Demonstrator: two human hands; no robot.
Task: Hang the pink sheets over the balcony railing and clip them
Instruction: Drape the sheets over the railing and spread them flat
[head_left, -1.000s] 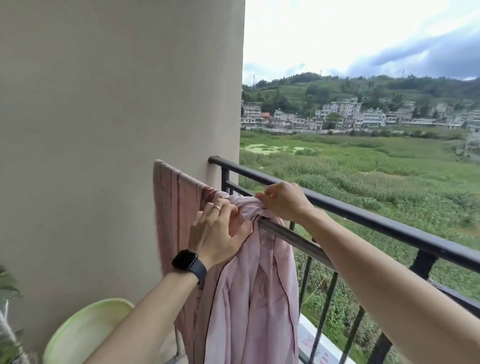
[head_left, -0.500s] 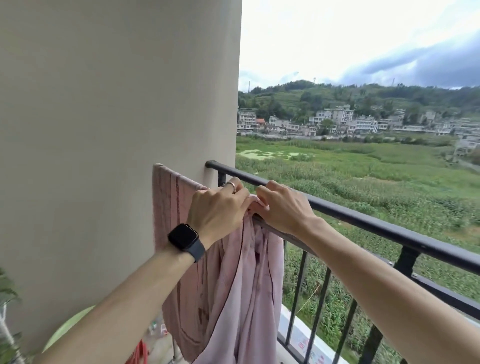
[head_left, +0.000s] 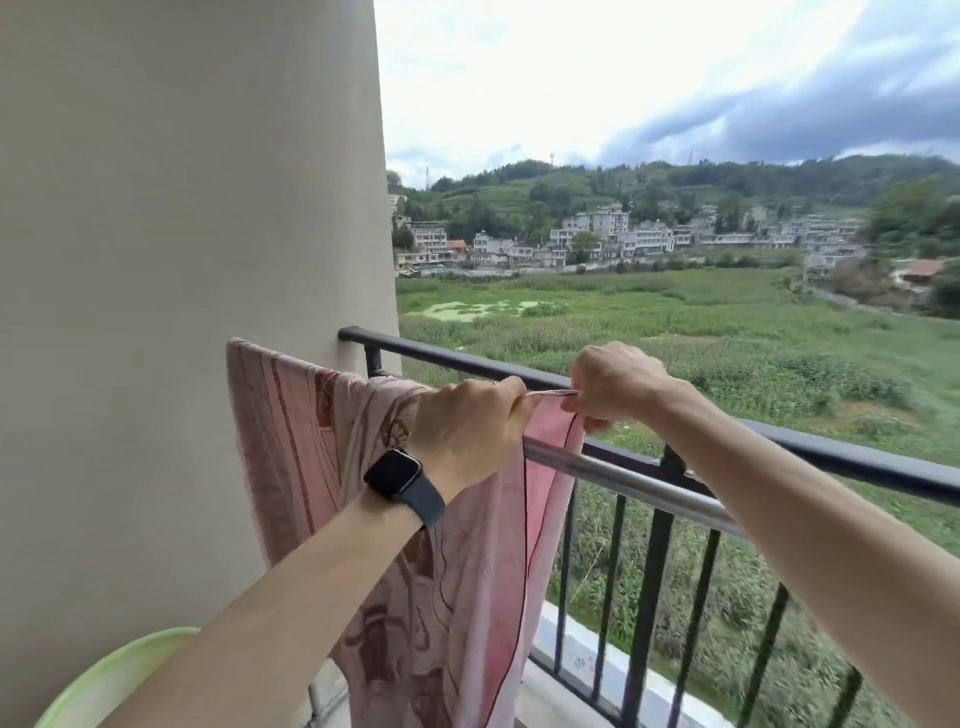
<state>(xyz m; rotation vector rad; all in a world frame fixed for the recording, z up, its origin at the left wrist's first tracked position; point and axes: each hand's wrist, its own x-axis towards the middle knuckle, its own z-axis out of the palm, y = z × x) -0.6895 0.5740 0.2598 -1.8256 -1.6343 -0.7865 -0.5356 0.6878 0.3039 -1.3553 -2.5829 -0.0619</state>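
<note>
- Pink sheet (head_left: 441, 597) is hanging over silver rail (head_left: 639, 480), just inside black balcony railing (head_left: 857, 460), bunched twd wall end
- Left hand (head_left: 467, 431) is gripping sheet's top fold at rail; right hand (head_left: 615, 384) is pinching its edge, pulling it taut
- Step in hand, as judged: spreading, not yet clipping; no clips in view
- Next: slide edge further along rail, then peg

Soft overcast daylight; blurred, wide-angle-bent edges.

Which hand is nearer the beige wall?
Left. The left hand, with the watch, grips the pink sheet on the silver rail, closer to the wall. The right hand pinches the sheet's edge farther along the rail.
</note>
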